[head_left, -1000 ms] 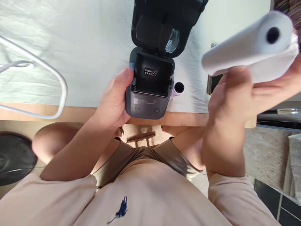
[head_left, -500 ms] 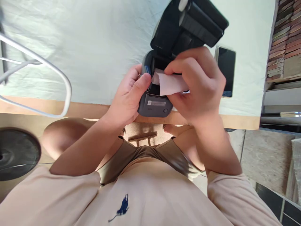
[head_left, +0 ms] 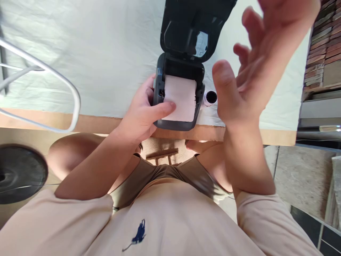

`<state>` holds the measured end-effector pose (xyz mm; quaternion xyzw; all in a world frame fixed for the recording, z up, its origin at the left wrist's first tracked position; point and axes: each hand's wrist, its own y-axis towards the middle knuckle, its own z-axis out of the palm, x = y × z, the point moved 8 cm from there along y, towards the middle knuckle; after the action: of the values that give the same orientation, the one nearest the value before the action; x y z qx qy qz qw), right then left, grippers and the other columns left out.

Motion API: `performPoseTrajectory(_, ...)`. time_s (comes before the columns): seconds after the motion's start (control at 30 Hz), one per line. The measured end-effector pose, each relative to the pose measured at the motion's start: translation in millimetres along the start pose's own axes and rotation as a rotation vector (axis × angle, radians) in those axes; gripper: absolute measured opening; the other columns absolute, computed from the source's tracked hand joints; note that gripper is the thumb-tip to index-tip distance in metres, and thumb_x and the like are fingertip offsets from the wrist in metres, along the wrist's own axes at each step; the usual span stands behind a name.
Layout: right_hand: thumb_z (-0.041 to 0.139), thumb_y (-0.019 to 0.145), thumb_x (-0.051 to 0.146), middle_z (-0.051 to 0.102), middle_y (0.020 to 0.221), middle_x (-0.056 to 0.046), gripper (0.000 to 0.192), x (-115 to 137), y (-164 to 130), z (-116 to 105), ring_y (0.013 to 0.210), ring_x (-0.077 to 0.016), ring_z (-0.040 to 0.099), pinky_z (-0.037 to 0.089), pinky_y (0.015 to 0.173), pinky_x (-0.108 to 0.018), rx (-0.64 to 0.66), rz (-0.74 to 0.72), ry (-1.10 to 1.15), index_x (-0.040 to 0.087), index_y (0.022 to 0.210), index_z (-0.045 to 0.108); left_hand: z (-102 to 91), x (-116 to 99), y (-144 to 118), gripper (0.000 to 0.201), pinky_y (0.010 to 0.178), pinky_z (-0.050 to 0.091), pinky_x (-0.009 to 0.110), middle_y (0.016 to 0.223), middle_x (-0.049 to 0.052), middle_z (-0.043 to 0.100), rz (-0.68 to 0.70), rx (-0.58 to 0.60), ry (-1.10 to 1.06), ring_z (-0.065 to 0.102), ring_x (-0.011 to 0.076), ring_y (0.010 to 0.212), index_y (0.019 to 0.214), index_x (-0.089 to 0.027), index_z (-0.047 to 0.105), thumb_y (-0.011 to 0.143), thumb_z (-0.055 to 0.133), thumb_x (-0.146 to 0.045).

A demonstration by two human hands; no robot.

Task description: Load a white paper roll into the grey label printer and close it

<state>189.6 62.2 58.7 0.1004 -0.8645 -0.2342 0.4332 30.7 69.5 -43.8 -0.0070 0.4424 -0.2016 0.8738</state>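
A small dark receipt printer (head_left: 157, 80) stands at the table's front edge. Its black lid (head_left: 183, 32) is tipped back, running out of the top of the view. White paper (head_left: 182, 96) lies over the paper bay and down across the front. My left hand (head_left: 145, 108) grips the printer's left side, with its thumb pressed on the paper. Right of the printer and apart from it, my right hand (head_left: 250, 71) is raised with fingers spread, holding nothing; its upper part is cut off. Between hand and printer sits a small white roll with a black core (head_left: 210, 97).
A pale cloth (head_left: 106, 53) covers the table, whose wooden edge (head_left: 106, 121) faces me. A white curved tube or cable (head_left: 76, 103) stands at left. On the floor is a round black base (head_left: 22, 174). Stacked tile-like pieces (head_left: 329, 42) line the right.
My right hand has let go of the paper and moved up and right, opening. The paper now lies flat over the printer's front under my left thumb. The small roll has come into view.
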Motion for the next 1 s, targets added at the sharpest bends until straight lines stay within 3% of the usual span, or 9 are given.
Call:
performPoseTrajectory(0.07, 0.054, 0.091, 0.039, 0.042, 0.156, -0.009, 0.042, -1, 5, -2, 0.143, -0.0149, 0.058, 0.050, 0.121, -0.033, -0.019, -0.009, 0.164, 0.022, 0.128, 0.043, -0.4, 1, 1, 0.044, 0.063, 0.054, 0.027, 0.089, 0.005, 0.072, -0.027, -0.022, 0.033, 0.073, 0.0222, 0.079, 0.106, -0.016, 0.070, 0.065, 0.086, -0.011)
performPoseTrajectory(0.2, 0.052, 0.098, 0.036, 0.052, 0.133, -0.001, 0.022, -5, 6, -8, 0.106, -0.0081, 0.067, 0.051, 0.089, -0.027, -0.110, -0.020, 0.185, 0.024, 0.117, 0.053, 0.3, -2, 1, 0.054, 0.059, 0.046, 0.024, 0.084, 0.001, 0.067, -0.018, -0.012, 0.072, 0.065, 0.0142, 0.069, 0.111, -0.018, 0.068, 0.060, 0.084, -0.009)
performPoseTrajectory(0.3, 0.050, 0.098, 0.038, 0.058, 0.121, -0.003, 0.026, -6, 4, -8, 0.105, -0.0102, 0.067, 0.048, 0.083, -0.028, -0.106, -0.048, 0.146, 0.019, 0.115, 0.055, -1.7, 0, 1, 0.063, 0.055, 0.041, 0.022, 0.073, -0.005, 0.060, -0.030, -0.014, 0.102, 0.057, 0.0100, 0.060, 0.116, -0.021, 0.067, 0.057, 0.083, -0.006)
performPoseTrajectory(0.37, 0.052, 0.099, 0.039, 0.063, 0.121, -0.005, 0.029, -6, 3, -1, 0.112, -0.0119, 0.068, 0.051, 0.090, -0.029, -0.003, -0.037, 0.110, 0.016, 0.117, 0.056, -1.1, 0, 0, 0.065, 0.055, 0.043, 0.023, 0.073, -0.004, 0.060, -0.019, 0.004, 0.071, 0.060, 0.0115, 0.060, 0.120, -0.023, 0.066, 0.060, 0.083, -0.007)
performPoseTrajectory(0.47, 0.056, 0.100, 0.039, 0.067, 0.131, -0.006, 0.033, 0, -2, 15, 0.128, -0.0126, 0.065, 0.053, 0.110, -0.029, 0.238, 0.014, 0.058, 0.016, 0.122, 0.058, 7.2, -1, -1, 0.055, 0.063, 0.054, 0.026, 0.097, 0.006, 0.073, 0.006, 0.102, -0.052, 0.074, 0.0204, 0.084, 0.125, -0.022, 0.063, 0.075, 0.085, -0.023)
performPoseTrajectory(0.57, 0.059, 0.100, 0.037, 0.068, 0.129, -0.004, 0.030, 15, -7, 22, 0.125, -0.0124, 0.067, 0.055, 0.113, -0.027, 0.333, -0.023, 0.049, 0.018, 0.123, 0.059, 11.4, -2, -3, 0.039, 0.072, 0.059, 0.027, 0.110, 0.011, 0.075, 0.018, 0.114, -0.075, 0.076, 0.0262, 0.107, 0.122, -0.018, 0.064, 0.090, 0.078, -0.035)
performPoseTrajectory(0.83, 0.054, 0.104, 0.049, 0.069, 0.129, -0.004, 0.038, 12, -10, 28, 0.124, -0.0154, 0.067, 0.058, 0.104, -0.029, 0.298, -0.235, -0.121, 0.021, 0.129, 0.061, 9.9, -6, -7, 0.014, 0.057, 0.050, 0.019, 0.084, 0.002, 0.069, 0.001, 0.012, -0.032, 0.067, 0.0126, 0.072, 0.106, -0.015, 0.072, 0.093, 0.072, -0.021)
performPoseTrajectory(0.9, 0.056, 0.104, 0.048, 0.069, 0.128, -0.008, 0.040, 18, -10, 19, 0.126, -0.0167, 0.067, 0.057, 0.108, -0.031, 0.221, -0.312, -0.155, 0.016, 0.125, 0.065, 12.3, -3, -5, 0.020, 0.065, 0.058, 0.023, 0.091, 0.005, 0.074, -0.035, 0.032, -0.080, 0.073, 0.0181, 0.085, 0.110, -0.017, 0.072, 0.094, 0.072, -0.029)
performPoseTrajectory(1.0, 0.055, 0.104, 0.046, 0.069, 0.125, -0.011, 0.037, 24, -9, 9, 0.128, -0.0203, 0.066, 0.055, 0.114, -0.037, 0.175, -0.288, -0.204, 0.015, 0.118, 0.069, 14.5, 5, -1, 0.037, 0.098, 0.065, 0.037, 0.104, 0.010, 0.078, -0.101, 0.051, -0.143, 0.072, 0.0283, 0.125, 0.111, -0.016, 0.073, 0.105, 0.055, -0.048)
